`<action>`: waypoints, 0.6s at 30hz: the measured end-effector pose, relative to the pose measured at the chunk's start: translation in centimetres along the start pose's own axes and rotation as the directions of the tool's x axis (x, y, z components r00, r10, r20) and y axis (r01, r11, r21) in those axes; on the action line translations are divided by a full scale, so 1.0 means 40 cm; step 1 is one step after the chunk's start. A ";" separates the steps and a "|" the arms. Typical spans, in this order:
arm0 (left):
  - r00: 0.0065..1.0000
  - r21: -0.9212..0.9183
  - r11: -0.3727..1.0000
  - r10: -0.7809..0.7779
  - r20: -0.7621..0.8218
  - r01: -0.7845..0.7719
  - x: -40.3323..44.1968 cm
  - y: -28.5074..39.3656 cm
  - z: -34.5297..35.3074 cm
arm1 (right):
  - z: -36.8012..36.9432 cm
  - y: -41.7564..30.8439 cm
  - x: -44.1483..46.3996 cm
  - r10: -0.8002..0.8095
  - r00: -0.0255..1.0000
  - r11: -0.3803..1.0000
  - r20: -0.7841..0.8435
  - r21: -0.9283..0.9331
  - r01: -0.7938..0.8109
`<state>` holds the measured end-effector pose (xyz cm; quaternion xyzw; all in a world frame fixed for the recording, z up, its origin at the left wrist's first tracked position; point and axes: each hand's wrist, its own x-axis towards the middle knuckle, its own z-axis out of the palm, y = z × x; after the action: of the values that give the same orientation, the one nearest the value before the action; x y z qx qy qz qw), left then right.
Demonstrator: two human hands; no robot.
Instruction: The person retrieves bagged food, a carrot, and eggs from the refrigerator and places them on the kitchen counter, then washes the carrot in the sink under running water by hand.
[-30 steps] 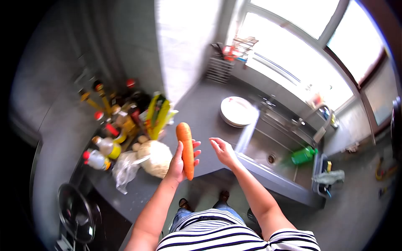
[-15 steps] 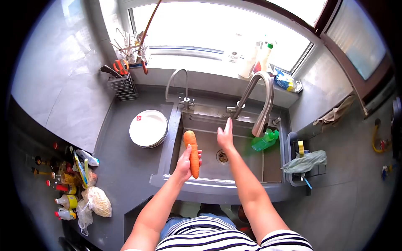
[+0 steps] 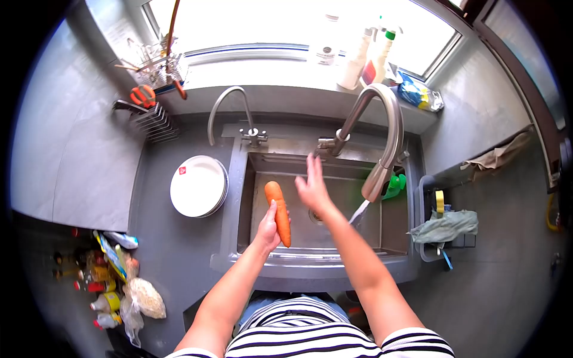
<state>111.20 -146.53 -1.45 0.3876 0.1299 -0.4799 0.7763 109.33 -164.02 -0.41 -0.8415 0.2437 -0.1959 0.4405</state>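
Observation:
My left hand (image 3: 270, 230) is wrapped round an orange carrot (image 3: 279, 216), which points up and slightly left over the left part of the metal sink (image 3: 298, 250). My right hand (image 3: 314, 190) is over the sink with its fingers stretched out, and it holds nothing. Just beyond its fingertips is the lever of the large pull-down faucet (image 3: 391, 140). Water (image 3: 359, 212) runs from the spout, partly behind my right forearm. A green bottle (image 3: 395, 186) stands in the sink's right part, mostly hidden by the faucet head.
Stacked white plates (image 3: 199, 186) lie on the counter left of the sink. A thin second faucet (image 3: 230, 113) rises behind. At right is a grey rack (image 3: 422, 209) with a cloth (image 3: 444, 227). Bottles (image 3: 379, 59) line the sill; a knife holder (image 3: 156, 122) stands back left.
Water now flows from the large faucet. My right hand has its fingers more spread near the lever. The camera view has shifted, and the carrot stays in my left hand.

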 end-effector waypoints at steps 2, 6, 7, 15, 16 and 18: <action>0.996 -0.107 0.993 -0.032 0.086 0.041 0.057 -0.039 -0.055 | 0.041 0.021 -0.118 0.075 0.978 0.997 0.194 0.021 -0.081; 1.000 -0.027 1.000 0.007 0.011 -0.007 0.040 -0.016 -0.034 | 0.109 -0.024 -0.215 0.223 0.911 0.920 0.346 0.235 -0.314; 0.999 0.086 0.996 0.029 0.032 -0.032 0.026 0.000 -0.035 | 0.135 -0.015 -0.219 0.206 0.932 0.890 0.298 0.339 -0.305; 0.987 0.514 0.851 0.025 0.161 -0.106 0.021 -0.005 0.007 | 0.041 -0.031 -0.285 0.442 0.842 0.823 0.309 0.235 -0.518; 0.992 0.527 0.846 0.020 0.124 -0.083 0.040 -0.055 0.017 | 0.019 -0.028 -0.308 0.371 0.908 0.921 0.193 0.049 -0.386; 0.997 0.520 0.851 0.042 0.072 -0.073 0.084 -0.156 0.042 | -0.031 -0.036 -0.321 0.381 0.919 0.915 0.098 -0.182 -0.360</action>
<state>107.32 -151.42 -5.26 0.5732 -0.0392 -0.4846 0.6596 98.67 -156.63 0.00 -0.8238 0.3843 -0.0328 0.4154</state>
